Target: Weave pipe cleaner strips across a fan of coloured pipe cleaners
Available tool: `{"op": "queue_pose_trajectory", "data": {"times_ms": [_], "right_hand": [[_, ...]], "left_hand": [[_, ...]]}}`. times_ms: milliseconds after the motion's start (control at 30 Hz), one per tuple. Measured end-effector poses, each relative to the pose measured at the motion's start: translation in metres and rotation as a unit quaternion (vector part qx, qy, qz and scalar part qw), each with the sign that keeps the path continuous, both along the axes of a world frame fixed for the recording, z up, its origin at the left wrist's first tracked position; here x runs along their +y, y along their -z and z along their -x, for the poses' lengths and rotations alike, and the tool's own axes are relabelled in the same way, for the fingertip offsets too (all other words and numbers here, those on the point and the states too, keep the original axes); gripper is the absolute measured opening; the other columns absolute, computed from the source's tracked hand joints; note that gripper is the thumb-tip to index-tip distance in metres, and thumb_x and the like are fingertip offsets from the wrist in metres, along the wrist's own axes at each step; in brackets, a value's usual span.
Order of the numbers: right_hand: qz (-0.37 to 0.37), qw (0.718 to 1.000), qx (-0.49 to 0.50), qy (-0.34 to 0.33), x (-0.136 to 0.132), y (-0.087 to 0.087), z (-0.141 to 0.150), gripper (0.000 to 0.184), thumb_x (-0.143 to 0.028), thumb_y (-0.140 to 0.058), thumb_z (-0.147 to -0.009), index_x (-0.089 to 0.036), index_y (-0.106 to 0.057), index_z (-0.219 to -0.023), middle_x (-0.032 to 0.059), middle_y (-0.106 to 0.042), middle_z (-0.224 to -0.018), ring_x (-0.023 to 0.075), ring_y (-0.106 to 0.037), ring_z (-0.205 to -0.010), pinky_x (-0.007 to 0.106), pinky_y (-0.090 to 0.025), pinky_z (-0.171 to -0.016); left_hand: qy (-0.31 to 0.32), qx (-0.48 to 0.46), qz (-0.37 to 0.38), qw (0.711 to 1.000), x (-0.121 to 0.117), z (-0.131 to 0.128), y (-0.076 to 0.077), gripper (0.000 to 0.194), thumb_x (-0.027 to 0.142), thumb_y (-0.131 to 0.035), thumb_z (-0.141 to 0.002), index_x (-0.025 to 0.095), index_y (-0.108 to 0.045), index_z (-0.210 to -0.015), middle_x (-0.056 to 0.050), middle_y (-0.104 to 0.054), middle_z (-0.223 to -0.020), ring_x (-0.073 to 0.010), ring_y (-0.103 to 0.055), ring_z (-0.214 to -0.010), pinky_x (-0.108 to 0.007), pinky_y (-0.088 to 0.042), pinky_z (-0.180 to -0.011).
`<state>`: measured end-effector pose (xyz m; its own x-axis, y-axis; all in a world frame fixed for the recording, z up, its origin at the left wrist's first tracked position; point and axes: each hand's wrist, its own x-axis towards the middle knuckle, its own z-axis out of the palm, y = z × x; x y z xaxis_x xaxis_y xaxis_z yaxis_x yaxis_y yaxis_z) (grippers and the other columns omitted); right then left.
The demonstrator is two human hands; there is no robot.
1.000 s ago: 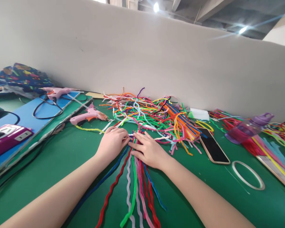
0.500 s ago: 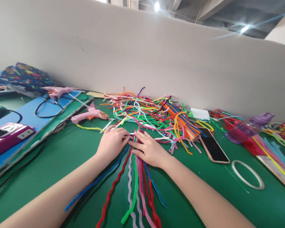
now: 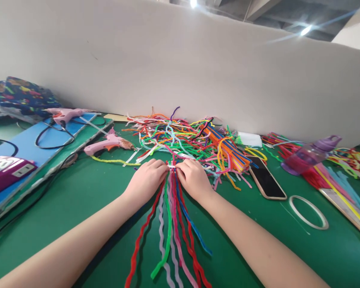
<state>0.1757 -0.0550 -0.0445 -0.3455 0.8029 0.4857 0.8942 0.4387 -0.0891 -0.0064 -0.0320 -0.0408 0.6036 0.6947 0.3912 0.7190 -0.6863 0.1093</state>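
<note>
Several fuzzy pipe cleaners in red, white, green, pink and blue hang side by side toward me, a green pipe cleaner (image 3: 169, 224) and a red pipe cleaner (image 3: 142, 236) among them. Across their upper ends runs a short white strip (image 3: 171, 166), probably also a pipe cleaner. My left hand (image 3: 147, 180) is closed in a pinch at the left end of this strip. At its right end, my right hand (image 3: 195, 179) pinches with curled fingers. Both fingertips partly hide what they grip.
Behind my hands lies a tangled heap of pipe cleaners (image 3: 165, 138). A pink glue gun (image 3: 109, 145) rests to the left, near a purple power strip (image 3: 10, 174). On the right are a phone (image 3: 267, 180), a roll of tape (image 3: 309, 212) and a purple bottle (image 3: 310, 156).
My right hand has gone from lying spread over the pipe cleaners to a pinch, uncovering the white strip. My left hand stays near its place. The camera view has shifted slightly.
</note>
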Motion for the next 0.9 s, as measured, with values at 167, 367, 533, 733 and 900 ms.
{"op": "queue_pose_trajectory", "data": {"times_ms": [167,367,533,733,900], "right_hand": [[0.025,0.998,-0.05,0.008,0.001,0.005,0.002,0.02,-0.021,-0.047,-0.094,-0.016,-0.066,-0.094,0.0065,-0.065,-0.084,0.021,-0.059,-0.087,0.032,-0.038,-0.076],[0.051,0.997,-0.057,0.002,0.002,0.002,0.0,0.018,-0.022,-0.05,-0.095,-0.015,-0.065,-0.101,0.0067,-0.065,-0.087,0.02,-0.06,-0.09,0.03,-0.04,-0.076],[0.045,0.996,-0.078,-0.01,0.004,-0.001,0.002,0.018,-0.019,-0.05,-0.094,-0.016,-0.067,-0.097,0.007,-0.064,-0.089,0.02,-0.058,-0.088,0.03,-0.043,-0.076],[0.034,0.995,-0.09,-0.026,0.007,0.001,0.004,0.02,-0.014,-0.047,-0.094,-0.012,-0.067,-0.093,0.0088,-0.063,-0.092,0.0198,-0.056,-0.091,0.03,-0.046,-0.082],[0.062,0.99,-0.123,-0.034,0.01,-0.007,0.004,0.021,-0.012,-0.047,-0.093,-0.013,-0.068,-0.09,0.008,-0.063,-0.089,0.0187,-0.057,-0.09,0.029,-0.047,-0.081]], "left_hand": [[-0.013,0.029,0.014,0.999,0.001,-0.002,-0.003,0.024,0.024,-0.045,-0.092,0.018,-0.068,-0.096,-0.008,-0.067,-0.093,-0.0217,-0.06,-0.091,-0.035,-0.045,-0.082],[-0.017,0.08,-0.008,0.997,0.004,-0.011,-0.013,0.023,0.016,-0.047,-0.087,0.018,-0.069,-0.078,-0.008,-0.067,-0.079,-0.0223,-0.062,-0.082,-0.036,-0.043,-0.077],[-0.026,0.123,-0.04,0.991,-0.001,-0.017,-0.023,0.024,0.01,-0.047,-0.083,0.017,-0.064,-0.068,-0.009,-0.065,-0.074,-0.0241,-0.061,-0.076,-0.038,-0.044,-0.075],[-0.007,0.104,-0.041,0.994,-0.002,-0.014,-0.017,0.028,0.007,-0.041,-0.084,0.017,-0.066,-0.077,-0.007,-0.066,-0.083,-0.0212,-0.063,-0.085,-0.043,-0.038,-0.102],[0.007,0.092,-0.01,0.996,0.0,-0.011,-0.014,0.031,0.005,-0.038,-0.083,0.017,-0.066,-0.078,-0.005,-0.069,-0.08,-0.0191,-0.065,-0.082,-0.043,-0.034,-0.108]]}}
